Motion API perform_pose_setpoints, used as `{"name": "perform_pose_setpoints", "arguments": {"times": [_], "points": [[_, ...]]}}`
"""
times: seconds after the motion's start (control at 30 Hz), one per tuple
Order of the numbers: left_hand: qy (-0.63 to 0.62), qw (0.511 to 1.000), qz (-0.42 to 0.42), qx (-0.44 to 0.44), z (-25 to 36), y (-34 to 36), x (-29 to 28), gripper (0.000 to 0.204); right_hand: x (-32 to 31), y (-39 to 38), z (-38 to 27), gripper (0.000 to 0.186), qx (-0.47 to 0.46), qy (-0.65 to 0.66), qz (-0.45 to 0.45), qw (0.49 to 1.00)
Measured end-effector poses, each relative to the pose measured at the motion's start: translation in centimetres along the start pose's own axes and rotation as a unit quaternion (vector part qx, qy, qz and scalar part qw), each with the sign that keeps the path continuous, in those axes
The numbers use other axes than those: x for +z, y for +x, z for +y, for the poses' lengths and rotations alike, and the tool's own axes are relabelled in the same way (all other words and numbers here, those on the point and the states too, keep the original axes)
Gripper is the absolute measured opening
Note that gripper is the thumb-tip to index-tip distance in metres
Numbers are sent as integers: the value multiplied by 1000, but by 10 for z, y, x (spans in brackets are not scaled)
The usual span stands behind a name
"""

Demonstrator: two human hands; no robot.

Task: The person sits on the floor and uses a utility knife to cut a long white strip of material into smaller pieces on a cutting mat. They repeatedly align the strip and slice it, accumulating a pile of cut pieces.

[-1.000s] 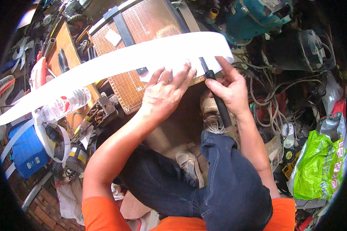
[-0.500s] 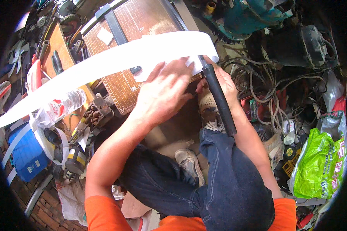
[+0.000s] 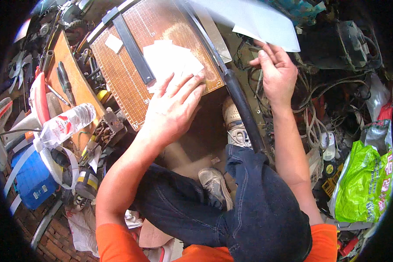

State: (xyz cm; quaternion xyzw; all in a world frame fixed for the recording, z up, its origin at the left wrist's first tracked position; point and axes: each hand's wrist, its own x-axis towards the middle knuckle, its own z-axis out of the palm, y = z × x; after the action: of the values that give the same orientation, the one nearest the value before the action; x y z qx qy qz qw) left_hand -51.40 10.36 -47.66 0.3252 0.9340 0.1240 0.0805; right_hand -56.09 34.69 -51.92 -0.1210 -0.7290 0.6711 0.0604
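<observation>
My left hand (image 3: 170, 107) lies flat, fingers stretched out, over the near edge of a brown gridded paper cutter (image 3: 161, 22). Its fingertips touch a loose pile of small white paper pieces (image 3: 172, 59). To the right, past the cutter's black handle (image 3: 244, 109), my right hand (image 3: 277, 74) pinches the near end of a long white paper strip (image 3: 266, 28). That strip runs up and left out of the picture and is partly blurred. The cutter's arm is down along the board's right side. A black bar (image 3: 133, 50) crosses the board, with a small white scrap (image 3: 114, 43) beside it.
On the left are a plastic bottle (image 3: 67, 126), a wooden board (image 3: 72, 70) with dark-handled pliers (image 3: 65, 81) and a blue case (image 3: 32, 179). Tangled cables (image 3: 310, 109) and a green plastic bag (image 3: 362, 187) lie on the right. My shoes (image 3: 214, 185) are below the cutter.
The long white strip has swung from the left, across the cutter, to the upper right with my right hand. My left hand has shifted slightly down and left, uncovering the paper pieces.
</observation>
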Motion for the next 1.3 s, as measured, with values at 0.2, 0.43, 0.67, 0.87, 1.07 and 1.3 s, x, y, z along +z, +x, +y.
{"name": "perform_pose_setpoints", "arguments": {"times": [0.2, 0.43, 0.67, 0.87, 1.07, 1.3], "points": [[-170, 971, 128, -113, 3, 7, -4, 41, -7, -20, 6, 17, 3, 1, 10, 1000], [-704, 658, 203, -172, -17, -6, -72, 60, -19, -37, 19, 14, 103, -62, -43, 992], [-433, 558, 658, -261, -38, -37, -173, 72, -18, -33, 28, 17, 72, -117, 17, 990], [-141, 797, 540, -230, -76, -16, -158, 35, -18, -40, 37, 30, 68, 160, 34, 984], [361, 838, 380, -150, -91, 39, -134, 22, -14, -38, 26, 39, 185, 285, -40, 940], [-367, 786, 440, -232, -62, 128, -38, 35, 1, -40, 22, 13, 270, 260, -82, 923]]}}
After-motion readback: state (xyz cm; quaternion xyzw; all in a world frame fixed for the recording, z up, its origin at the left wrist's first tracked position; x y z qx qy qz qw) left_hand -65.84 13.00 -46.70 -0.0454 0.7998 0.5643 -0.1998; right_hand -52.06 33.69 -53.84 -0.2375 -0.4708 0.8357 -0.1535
